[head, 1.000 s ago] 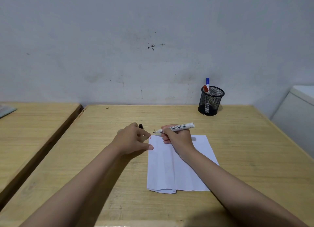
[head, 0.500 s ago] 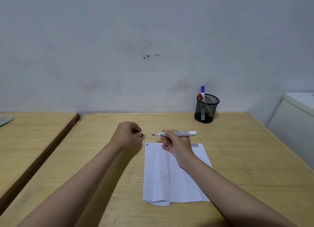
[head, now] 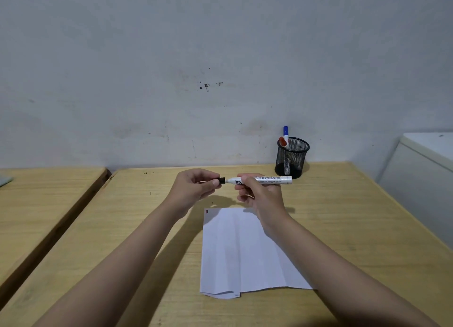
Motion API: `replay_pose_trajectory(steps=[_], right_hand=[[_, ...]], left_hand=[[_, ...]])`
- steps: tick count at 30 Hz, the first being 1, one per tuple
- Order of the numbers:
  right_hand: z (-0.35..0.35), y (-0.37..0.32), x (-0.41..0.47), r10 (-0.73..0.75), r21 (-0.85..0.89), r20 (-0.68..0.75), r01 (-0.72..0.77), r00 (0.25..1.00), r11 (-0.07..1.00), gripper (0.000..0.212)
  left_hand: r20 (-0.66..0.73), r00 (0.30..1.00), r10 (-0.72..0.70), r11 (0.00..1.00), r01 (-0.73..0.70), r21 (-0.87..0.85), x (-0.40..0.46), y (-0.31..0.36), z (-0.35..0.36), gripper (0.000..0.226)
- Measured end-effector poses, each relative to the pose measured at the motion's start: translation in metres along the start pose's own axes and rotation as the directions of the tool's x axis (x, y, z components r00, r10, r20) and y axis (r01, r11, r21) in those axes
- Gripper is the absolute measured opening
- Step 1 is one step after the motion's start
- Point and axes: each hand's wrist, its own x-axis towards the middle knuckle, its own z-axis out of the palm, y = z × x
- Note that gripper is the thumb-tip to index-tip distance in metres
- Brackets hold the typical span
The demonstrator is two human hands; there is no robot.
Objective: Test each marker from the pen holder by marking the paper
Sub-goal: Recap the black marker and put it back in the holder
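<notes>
— What have the hands got right now?

— From my feed, the right hand [head: 261, 197] sits just right of frame centre, fingers curled tight round a white-barrelled marker with black lettering [head: 266, 180], which lies level with its tip pointing left. The left hand [head: 193, 189], just left of centre, is pinched closed on a small black marker cap [head: 222, 180]. The cap sits right at the tip; I cannot tell whether it is pushed on or only touching.

— And the sheet?

— The creased white sheet of paper [head: 241, 250] lies flat on the light wooden table [head: 355, 228], below the hands in the lower middle of the frame. I see tiny red and dark marks [head: 207, 211] at its upper left corner. Both hands are held above the table beyond the sheet's far edge.

— The holder?

— The black wire-mesh pen holder [head: 292, 157] stands right of centre against the grey-white wall [head: 171, 57]. It holds a blue-capped marker [head: 285, 131] upright and a red-capped marker [head: 282, 141] leaning left.
</notes>
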Motion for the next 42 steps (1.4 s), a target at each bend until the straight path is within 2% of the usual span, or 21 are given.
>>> replay_pose_trajectory(steps=[8, 14, 18, 20, 22, 24, 26, 27, 28, 29, 32, 35, 38, 40, 42], right_hand=[[-0.003, -0.007, -0.001, -0.070, -0.051, 0.094, 0.075, 0.993, 0.996, 0.009], [0.003, -0.013, 0.002, -0.102, 0.010, 0.138, 0.102, 0.985, 0.995, 0.010], [0.005, -0.020, 0.005, -0.001, 0.001, 0.152, 0.001, 0.988, 1.000, 0.016], [0.004, -0.026, 0.005, 0.105, -0.177, 0.154, -0.077, 0.982, 0.981, 0.027], [0.000, -0.034, 0.004, 0.085, -0.411, 0.155, -0.014, 0.984, 0.911, 0.026], [-0.008, -0.043, 0.003, -0.170, -0.563, 0.186, 0.247, 0.968, 0.789, 0.015], [-0.015, -0.053, 0.005, -0.472, -0.669, 0.268, 0.514, 0.840, 0.536, 0.008], [-0.018, -0.059, 0.008, -0.552, -0.707, 0.330, 0.588, 0.766, 0.393, 0.010], [-0.021, -0.063, 0.012, -0.575, -0.733, 0.391, 0.621, 0.719, 0.279, 0.014], [-0.023, -0.066, 0.015, -0.554, -0.751, 0.440, 0.628, 0.707, 0.205, 0.019], [-0.027, -0.071, 0.018, -0.457, -0.789, 0.507, 0.607, 0.731, 0.096, 0.027], [-0.029, -0.075, 0.019, -0.410, -0.781, 0.553, 0.623, 0.725, 0.048, 0.022], [-0.036, -0.085, 0.023, -0.433, -0.786, 0.548, 0.618, 0.715, 0.026, 0.013], [-0.047, -0.099, 0.031, -0.523, -0.815, 0.437, 0.568, 0.732, 0.115, 0.010], [-0.063, -0.117, 0.043, -0.612, -0.816, 0.258, 0.508, 0.748, 0.276, 0.008]], left_hand=[[0.039, 0.996, 0.084, 0.996, -0.084, 0.000, -0.007, 0.010, 0.010, 0.012], [-0.043, 0.987, 0.155, 0.980, -0.159, -0.119, -0.012, 0.015, 0.020, 0.015], [-0.066, 0.981, 0.183, 0.976, -0.189, -0.112, -0.010, 0.020, 0.025, 0.015], [-0.095, 0.976, 0.196, 0.974, -0.205, -0.096, -0.008, 0.023, 0.027, 0.014], [-0.121, 0.968, 0.221, 0.972, -0.229, -0.052, -0.005, 0.025, 0.028, 0.013], [-0.135, 0.960, 0.245, 0.969, -0.246, 0.009, -0.003, 0.029, 0.029, 0.011], [-0.135, 0.954, 0.267, 0.962, -0.257, 0.087, -0.003, 0.033, 0.032, 0.010], [-0.128, 0.952, 0.278, 0.957, -0.263, 0.122, -0.002, 0.035, 0.034, 0.010], [-0.114, 0.950, 0.289, 0.951, -0.271, 0.151, -0.003, 0.037, 0.037, 0.009], [-0.096, 0.949, 0.301, 0.943, -0.282, 0.176, -0.003, 0.039, 0.039, 0.008], [-0.031, 0.939, 0.343, 0.917, -0.327, 0.230, -0.001, 0.045, 0.046, 0.007], [0.007, 0.927, 0.374, 0.897, -0.364, 0.253, 0.000, 0.050, 0.053, 0.009], [-0.007, 0.915, 0.403, 0.891, -0.390, 0.233, 0.005, 0.055, 0.062, 0.021], [-0.029, 0.917, 0.399, 0.891, -0.380, 0.250, 0.015, 0.055, 0.069, 0.026], [-0.029, 0.929, 0.369, 0.889, -0.344, 0.301, 0.031, 0.051, 0.080, 0.027]])
